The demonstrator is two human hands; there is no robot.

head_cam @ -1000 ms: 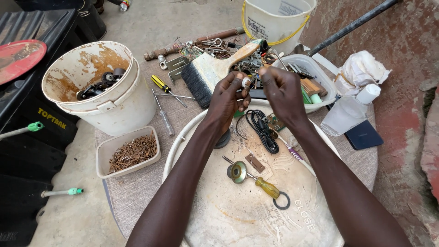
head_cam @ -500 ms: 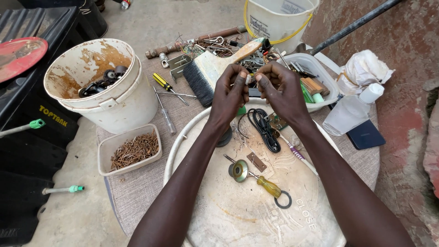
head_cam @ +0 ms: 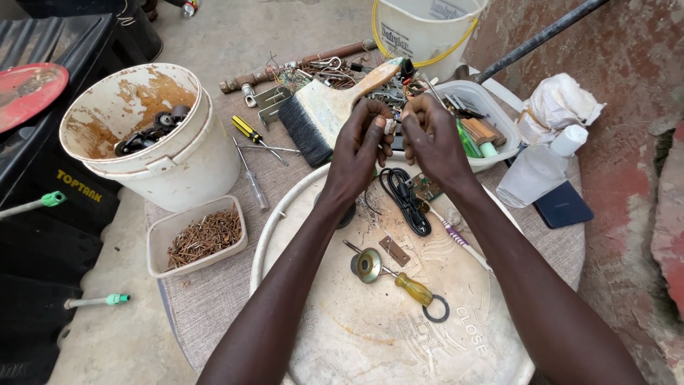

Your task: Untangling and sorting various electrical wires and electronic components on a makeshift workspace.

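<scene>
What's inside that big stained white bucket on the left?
The stained white bucket holds several dark, round, wheel-like parts lying against its far inner wall. The near rim hides the rest of the bottom, so anything lying there cannot be seen.

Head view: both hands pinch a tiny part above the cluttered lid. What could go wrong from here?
1. The small pale part, pinched between left hand and right hand, could slip and vanish among the coiled black cable and scrap below.
2. A forearm could perhaps nudge the yellow-handled screwdriver off the round white plastic lid.
</scene>
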